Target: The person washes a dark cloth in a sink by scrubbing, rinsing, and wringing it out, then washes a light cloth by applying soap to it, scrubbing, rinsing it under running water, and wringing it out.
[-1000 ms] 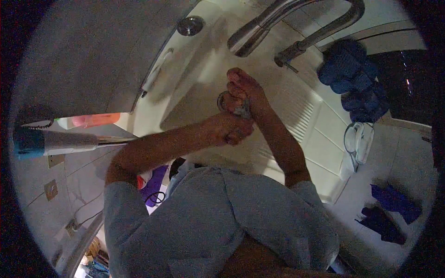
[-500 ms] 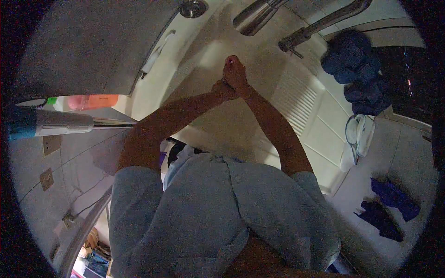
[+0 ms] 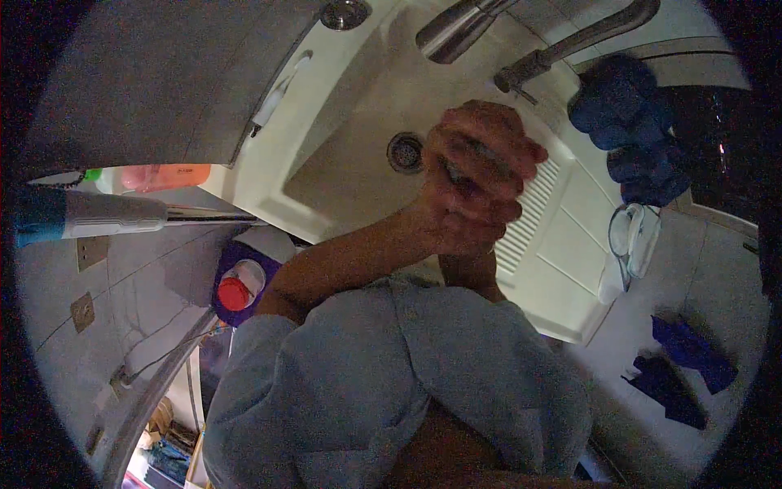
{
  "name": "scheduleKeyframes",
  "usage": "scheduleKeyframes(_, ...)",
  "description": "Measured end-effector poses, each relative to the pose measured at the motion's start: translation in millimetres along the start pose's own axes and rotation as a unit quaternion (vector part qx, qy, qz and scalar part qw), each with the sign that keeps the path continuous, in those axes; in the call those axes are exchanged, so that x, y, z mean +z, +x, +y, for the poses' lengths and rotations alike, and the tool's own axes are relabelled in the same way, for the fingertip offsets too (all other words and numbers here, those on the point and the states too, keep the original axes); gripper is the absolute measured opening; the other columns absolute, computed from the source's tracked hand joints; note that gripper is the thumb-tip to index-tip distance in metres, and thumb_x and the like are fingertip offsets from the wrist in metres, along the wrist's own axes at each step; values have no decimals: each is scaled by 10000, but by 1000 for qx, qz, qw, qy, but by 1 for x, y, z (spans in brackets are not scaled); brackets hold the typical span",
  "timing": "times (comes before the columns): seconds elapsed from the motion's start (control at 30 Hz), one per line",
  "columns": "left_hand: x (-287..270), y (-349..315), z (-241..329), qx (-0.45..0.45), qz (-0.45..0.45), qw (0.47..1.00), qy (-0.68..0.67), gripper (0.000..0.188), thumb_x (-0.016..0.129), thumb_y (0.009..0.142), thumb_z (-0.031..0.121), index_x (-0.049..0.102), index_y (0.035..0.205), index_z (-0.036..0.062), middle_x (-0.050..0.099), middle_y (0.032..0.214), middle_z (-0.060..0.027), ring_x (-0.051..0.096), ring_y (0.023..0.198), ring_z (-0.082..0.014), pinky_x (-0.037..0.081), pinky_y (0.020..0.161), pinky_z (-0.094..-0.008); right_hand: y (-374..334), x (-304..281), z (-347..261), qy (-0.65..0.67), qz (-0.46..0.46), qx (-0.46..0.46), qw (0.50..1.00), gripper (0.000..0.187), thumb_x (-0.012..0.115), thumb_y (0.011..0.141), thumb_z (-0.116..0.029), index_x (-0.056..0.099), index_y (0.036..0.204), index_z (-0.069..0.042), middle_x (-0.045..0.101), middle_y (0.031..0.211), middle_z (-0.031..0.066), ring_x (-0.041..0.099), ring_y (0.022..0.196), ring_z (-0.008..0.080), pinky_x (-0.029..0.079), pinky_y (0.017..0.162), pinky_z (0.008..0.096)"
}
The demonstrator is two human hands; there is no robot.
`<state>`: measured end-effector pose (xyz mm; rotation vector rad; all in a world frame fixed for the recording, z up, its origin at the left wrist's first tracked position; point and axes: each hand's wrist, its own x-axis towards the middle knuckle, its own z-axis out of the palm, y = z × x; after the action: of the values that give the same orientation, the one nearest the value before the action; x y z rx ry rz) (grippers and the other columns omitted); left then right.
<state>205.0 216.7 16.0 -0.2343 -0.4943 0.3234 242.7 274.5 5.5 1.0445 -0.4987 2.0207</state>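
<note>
My left hand (image 3: 446, 200) and my right hand (image 3: 493, 147) are clasped together above the right side of a white sink basin (image 3: 350, 175). Their curled fingers overlap and are a little blurred, so where one hand ends and the other begins is hard to make out. A dark gap shows between them; whether anything is held inside is hidden. To the left of the hands, on the basin floor, is a round metal drain (image 3: 405, 153). Beyond them hang a metal spout (image 3: 464, 31) and a curved faucet (image 3: 570, 45).
A ribbed washboard (image 3: 533, 196) slopes along the basin's right side. Dark blue cloths (image 3: 619, 106) and a white-and-clear item (image 3: 634, 244) lie farther right. At left are a white handle with a blue end (image 3: 110, 218), an orange bottle (image 3: 171, 176) and a red-lidded jar (image 3: 235, 293).
Both hands have come up and to the right, closer to the view, still joined. The drain and the red-lidded jar, hidden before, now show.
</note>
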Motion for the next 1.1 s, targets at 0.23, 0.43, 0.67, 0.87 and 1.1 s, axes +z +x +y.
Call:
scheduleKeyframes(0.23, 10, -31, 22, -27, 223, 949, 223, 116, 509, 665, 83, 439, 755, 59, 412, 561, 8, 291, 358, -44, 252, 323, -141, -3, 34, -20, -220, 300, 93, 924, 239, 472, 723, -302, 384, 638, -97, 386, 524, 2, 400, 446, 104, 377, 500, 295)
scheduleKeyframes(0.43, -50, -52, 58, -54, 485, 680, 548, 143, 558, 635, 162, 447, 659, 75, 427, 529, -8, 357, 372, -69, 297, 332, -193, -63, -16, -32, -368, 527, 163, 749, 213, 453, 735, -237, 363, 600, -98, 342, 488, 1, 320, 375, 110, 319, 376, 255)
scheduleKeyframes(0.67, -116, -85, 87, -117, 521, 289, 795, 411, 575, 598, 332, 466, 815, 1, 510, 680, -109, 495, 645, -250, 401, 620, -331, -197, -122, -36, -619, 539, 77, 565, 174, 485, 705, -212, 407, 615, -85, 451, 567, 43, 430, 490, 141, 367, 422, 257)
scheduleKeyframes(0.87, -51, -82, 111, -63, 407, 370, 833, 471, 622, 557, 274, 437, 893, 1, 514, 813, -115, 502, 745, -214, 393, 679, -306, -104, -55, -41, -373, 512, 42, 773, 240, 505, 690, -259, 465, 816, -58, 482, 835, 102, 456, 761, 184, 367, 670, 312)
scheduleKeyframes(1.1, -5, -86, 115, 229, 326, 310, 863, 422, 647, 538, 174, 428, 862, 15, 509, 794, -85, 488, 737, -182, 392, 670, -285, -123, -50, -37, -580, 461, 357, 569, 467, 526, 675, -291, 365, 1058, -77, 403, 1020, 102, 362, 972, 216, 304, 805, 342)
